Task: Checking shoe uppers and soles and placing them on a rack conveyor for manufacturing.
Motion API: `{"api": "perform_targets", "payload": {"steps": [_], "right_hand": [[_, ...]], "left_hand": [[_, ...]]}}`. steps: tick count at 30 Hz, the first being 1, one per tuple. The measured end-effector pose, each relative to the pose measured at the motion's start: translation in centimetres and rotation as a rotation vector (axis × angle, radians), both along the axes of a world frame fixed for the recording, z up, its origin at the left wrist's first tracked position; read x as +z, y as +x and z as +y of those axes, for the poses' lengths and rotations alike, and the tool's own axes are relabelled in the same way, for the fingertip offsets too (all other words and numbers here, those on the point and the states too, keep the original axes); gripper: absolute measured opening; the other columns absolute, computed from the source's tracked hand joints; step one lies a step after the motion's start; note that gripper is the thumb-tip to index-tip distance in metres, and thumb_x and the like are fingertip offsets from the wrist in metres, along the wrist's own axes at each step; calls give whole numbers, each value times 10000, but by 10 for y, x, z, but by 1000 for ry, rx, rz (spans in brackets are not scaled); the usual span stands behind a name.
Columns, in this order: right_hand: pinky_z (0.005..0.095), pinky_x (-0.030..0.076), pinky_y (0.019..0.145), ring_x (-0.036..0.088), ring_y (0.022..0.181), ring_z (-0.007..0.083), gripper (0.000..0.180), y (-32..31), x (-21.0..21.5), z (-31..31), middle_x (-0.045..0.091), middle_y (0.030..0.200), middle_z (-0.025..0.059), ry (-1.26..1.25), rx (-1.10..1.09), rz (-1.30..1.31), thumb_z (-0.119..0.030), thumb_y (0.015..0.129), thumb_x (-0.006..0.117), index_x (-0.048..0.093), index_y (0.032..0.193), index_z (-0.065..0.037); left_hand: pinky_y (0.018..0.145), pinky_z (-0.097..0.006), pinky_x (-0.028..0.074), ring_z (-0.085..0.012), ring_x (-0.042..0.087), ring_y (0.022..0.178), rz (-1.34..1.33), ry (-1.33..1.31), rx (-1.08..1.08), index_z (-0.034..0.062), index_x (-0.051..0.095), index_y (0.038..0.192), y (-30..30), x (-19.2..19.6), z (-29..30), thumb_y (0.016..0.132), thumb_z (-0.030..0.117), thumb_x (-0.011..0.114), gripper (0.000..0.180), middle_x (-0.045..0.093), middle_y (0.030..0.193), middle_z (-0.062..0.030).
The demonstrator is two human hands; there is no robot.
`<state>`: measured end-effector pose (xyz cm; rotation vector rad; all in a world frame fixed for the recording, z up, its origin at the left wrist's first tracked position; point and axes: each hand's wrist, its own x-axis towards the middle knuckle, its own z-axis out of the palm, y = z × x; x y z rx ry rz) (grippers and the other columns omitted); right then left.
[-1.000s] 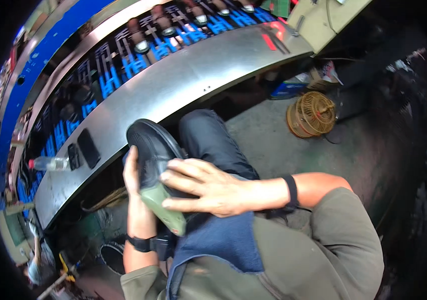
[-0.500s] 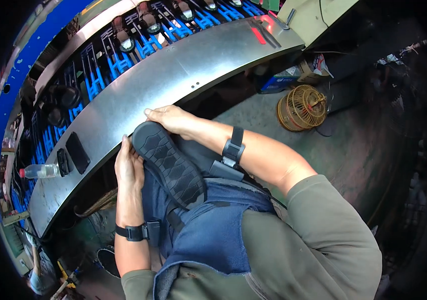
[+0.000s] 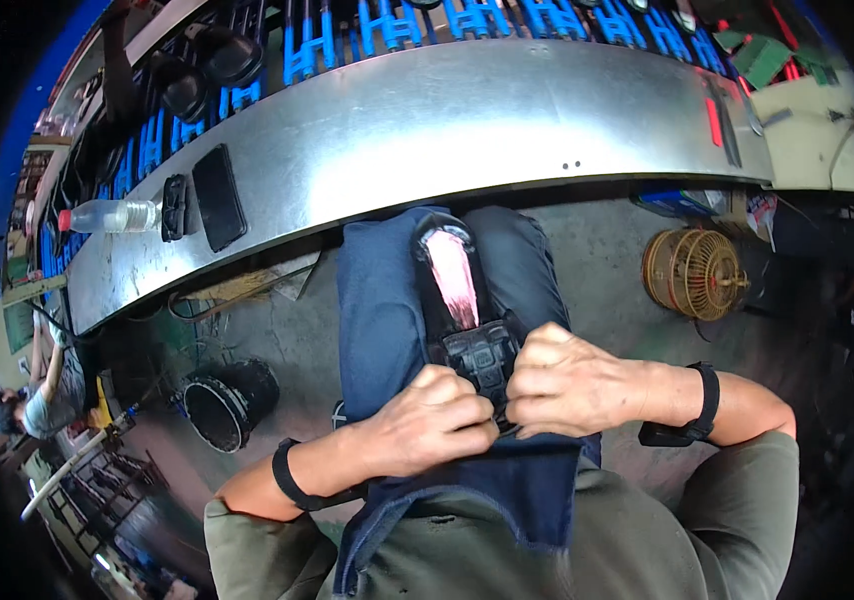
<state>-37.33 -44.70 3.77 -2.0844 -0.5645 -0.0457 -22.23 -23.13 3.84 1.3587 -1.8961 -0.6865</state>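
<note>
A black sandal (image 3: pixel 487 352) lies lengthwise between my thighs, upper side up, with its heel end pointing to the bench. Its pinkish, brightly lit inside (image 3: pixel 450 275) shows at the far end, and ridged black straps cross the near part. My left hand (image 3: pixel 437 425) is closed on the left edge of the straps, fingers curled in. Opposite it, my right hand (image 3: pixel 565 385) grips the right edge the same way. The knuckles of both hands face up and the fingertips are hidden. A blue apron (image 3: pixel 382 290) covers my lap under the sandal.
Ahead curves a metal bench (image 3: pixel 397 130), backed by a rack with blue holders (image 3: pixel 387 30). On it lie a phone (image 3: pixel 219 198), a clear bottle (image 3: pixel 112 216) and a red-handled tool (image 3: pixel 714 122). A black bucket (image 3: pixel 230 405) and a wicker basket (image 3: pixel 692 272) stand on the floor. Another person (image 3: pixel 47 390) is at far left.
The sandal has been turned from sole up to straps up. Both hands have moved from its far end to the near part, closer to my body. The view has swung left.
</note>
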Motion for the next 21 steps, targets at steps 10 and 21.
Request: {"api": "perform_targets", "payload": {"steps": [10,21], "right_hand": [[389,466,669,567,787,292,396,81,-4,-33,558,916,121,372,-417,354,-181,793,852,547,995,-30],[380,503,638,590,769,271,444,112,-19,-37,528,953,138,112,-577,377,-186,775,874,522,1003,-42]], "left_hand": [[713,-327,466,-217,572,808,730,189,595,-12,641,1044,58,-8,-43,843,104,806,284,608,940,-112],[713,-339,480,-242,546,789,112,215,672,-8,655,1139,90,-20,-56,888,153,754,314,570,976,-119]]}}
